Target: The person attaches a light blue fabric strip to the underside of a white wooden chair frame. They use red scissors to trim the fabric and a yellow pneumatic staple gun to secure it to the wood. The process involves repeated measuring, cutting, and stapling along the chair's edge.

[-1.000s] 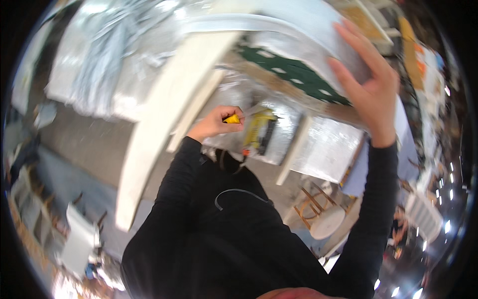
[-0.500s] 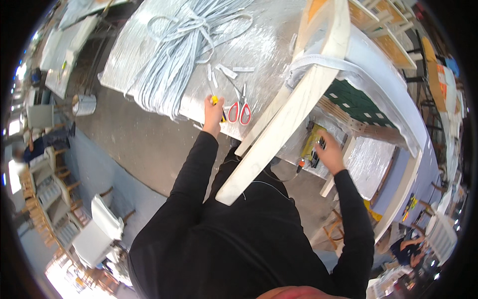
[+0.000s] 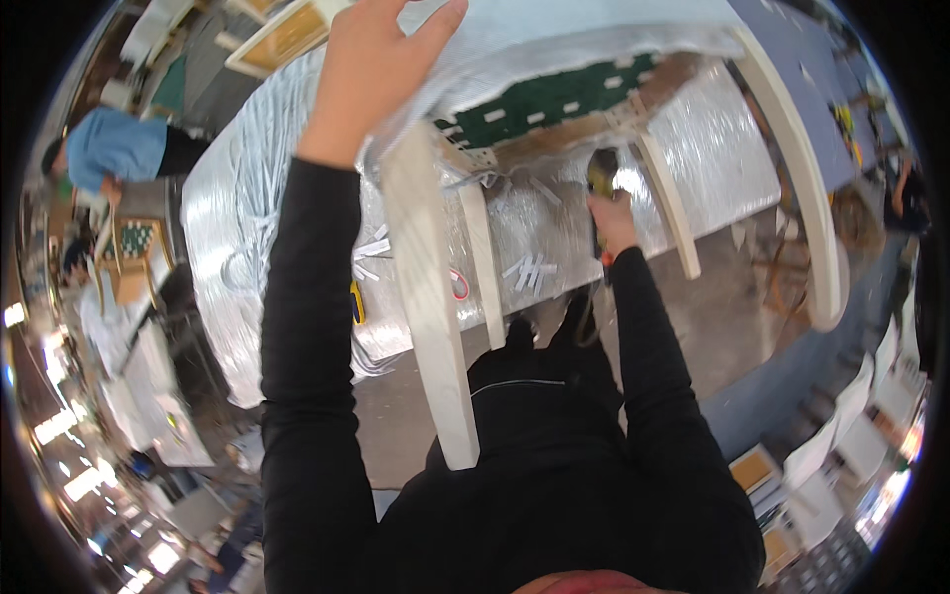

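Observation:
An upholstered chair with pale wooden legs (image 3: 426, 267) lies tipped on the plastic-covered table, its underside with green webbing (image 3: 539, 104) facing me. My left hand (image 3: 371, 74) is at the pale fabric edge above the nearest leg, its thumb and fingers apart. It holds nothing; part of the hand is cut off at the top. My right hand (image 3: 614, 220) is closed round a yellow-and-black air staple gun (image 3: 601, 173), raised close to the chair's underside between the legs. Its orange hose fitting shows below the hand.
On the table (image 3: 722, 158) lie a yellow-and-black handled tool (image 3: 357, 303), red-handled scissors (image 3: 459, 285) partly behind a leg, and white strips (image 3: 531, 270). A bundle of pale cord (image 3: 259, 178) covers the left side. A person in blue (image 3: 124, 148) is at far left.
My left hand has let go of the yellow-and-black handled tool and moved up to the chair's fabric. My right hand has taken hold of the staple gun and lifted it. The view has turned.

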Tool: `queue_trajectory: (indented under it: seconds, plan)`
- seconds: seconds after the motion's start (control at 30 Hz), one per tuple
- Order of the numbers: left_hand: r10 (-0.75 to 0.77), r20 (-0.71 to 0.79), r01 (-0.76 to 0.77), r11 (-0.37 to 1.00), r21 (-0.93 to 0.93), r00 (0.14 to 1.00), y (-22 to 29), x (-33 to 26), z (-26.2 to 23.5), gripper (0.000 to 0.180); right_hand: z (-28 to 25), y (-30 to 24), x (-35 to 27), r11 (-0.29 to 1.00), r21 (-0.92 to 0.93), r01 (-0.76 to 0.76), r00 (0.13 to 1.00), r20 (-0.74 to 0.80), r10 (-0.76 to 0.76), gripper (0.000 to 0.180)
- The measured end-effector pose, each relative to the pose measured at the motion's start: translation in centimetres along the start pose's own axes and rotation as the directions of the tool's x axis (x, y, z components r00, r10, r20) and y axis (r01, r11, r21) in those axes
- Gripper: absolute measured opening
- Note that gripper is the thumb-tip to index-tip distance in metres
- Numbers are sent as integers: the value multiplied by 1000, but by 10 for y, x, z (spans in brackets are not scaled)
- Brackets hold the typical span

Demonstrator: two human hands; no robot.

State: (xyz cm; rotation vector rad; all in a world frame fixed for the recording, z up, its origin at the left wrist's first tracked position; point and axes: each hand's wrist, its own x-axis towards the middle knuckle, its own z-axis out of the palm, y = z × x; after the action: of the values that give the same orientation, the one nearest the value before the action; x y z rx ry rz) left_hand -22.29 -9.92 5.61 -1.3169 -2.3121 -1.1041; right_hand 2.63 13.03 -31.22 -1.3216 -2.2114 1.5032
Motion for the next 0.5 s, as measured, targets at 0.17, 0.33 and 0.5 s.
queue_trajectory:
  seconds: [0.17, 0.33, 0.5]
  plan:
    - [-154, 279, 134, 987, 90, 948, -20, 13, 16, 64, -18, -133, -74, 710, 703, -35, 977, 174, -124, 38]
    - [-197, 366, 218, 976, -18, 910, 0, 25, 26, 62, -6, -199, -119, 530, 624, 575, 806, -320, -498, 43]
    - [-245, 362, 249, 968, 36, 899, 5, 26, 26, 62, 3, -214, -108, 576, 236, 783, 621, -355, -699, 52]
